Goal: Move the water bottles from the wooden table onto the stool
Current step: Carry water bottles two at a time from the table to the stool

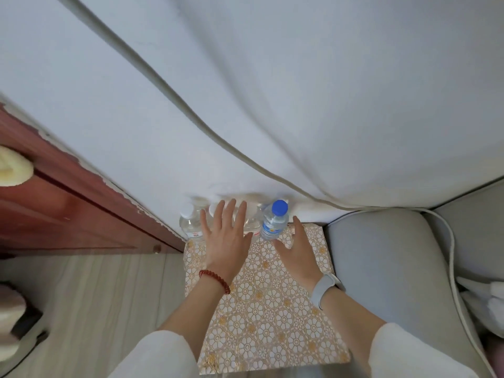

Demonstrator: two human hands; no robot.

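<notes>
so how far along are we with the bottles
Looks mostly done: the blue-capped bottle and the white-capped bottle stand upright at the far edge of the patterned stool top, with at least one more half hidden behind the left hand. Both hands are open; the right hand holds nothing. The wooden table isn't in view, so any remainder is unknown.

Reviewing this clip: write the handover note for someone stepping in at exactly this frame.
Left hand: open, empty, spread over the white-capped bottles.
Right hand: open, empty, just beside the blue-capped bottle.
Bottles stand upright in a row along the far edge of the surface with the floral cover, against the white fabric; some are hidden behind the left hand, so the count is unclear.
Nothing is gripped. Whether this surface is the table or the stool cannot be told, so progress is unconfirmed.
</notes>
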